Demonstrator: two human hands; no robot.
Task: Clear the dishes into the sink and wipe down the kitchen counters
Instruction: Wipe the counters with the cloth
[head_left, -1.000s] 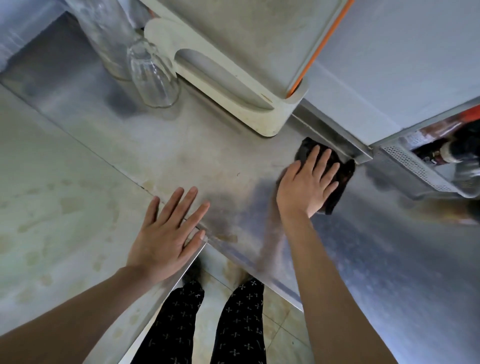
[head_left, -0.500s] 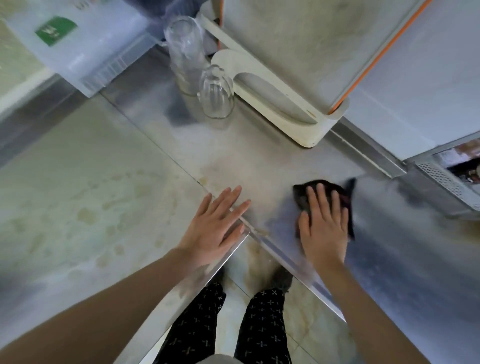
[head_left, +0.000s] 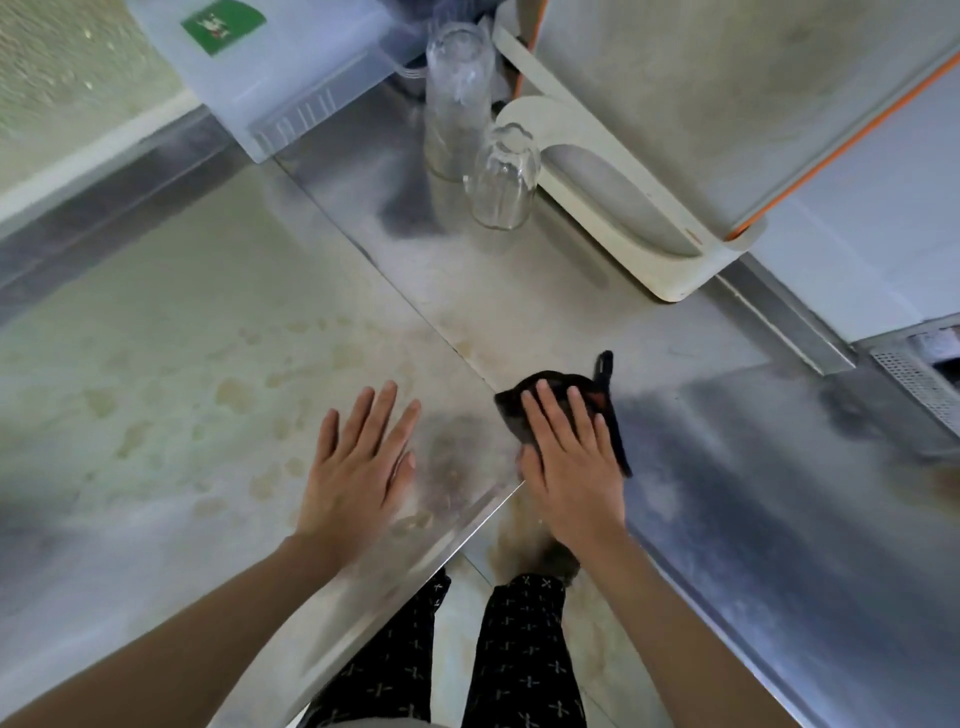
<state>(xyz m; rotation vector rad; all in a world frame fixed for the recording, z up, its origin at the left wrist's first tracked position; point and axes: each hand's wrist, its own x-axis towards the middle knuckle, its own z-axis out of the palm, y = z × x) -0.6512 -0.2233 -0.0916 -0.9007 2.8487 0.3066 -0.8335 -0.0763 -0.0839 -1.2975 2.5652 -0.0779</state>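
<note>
A dark cloth (head_left: 597, 395) lies on the steel counter (head_left: 545, 312) near its inner corner. My right hand (head_left: 569, 462) presses flat on the cloth with straight fingers, covering most of it. My left hand (head_left: 358, 467) rests flat, fingers spread, on the stained left counter section (head_left: 156, 389). Two clear glasses (head_left: 501, 179) stand upside down further back on the counter.
A cream rack (head_left: 623, 228) holding a large tray with an orange edge (head_left: 727, 104) leans at the back right. A translucent plastic box (head_left: 270, 67) with a green label sits at the back left. A perforated metal rack (head_left: 919, 379) is at the right edge. My legs show below the counter corner.
My right hand has drawn the cloth from the back wall toward the counter's front corner. My left hand stays flat on the left section. The view has shifted, showing more of the back left.
</note>
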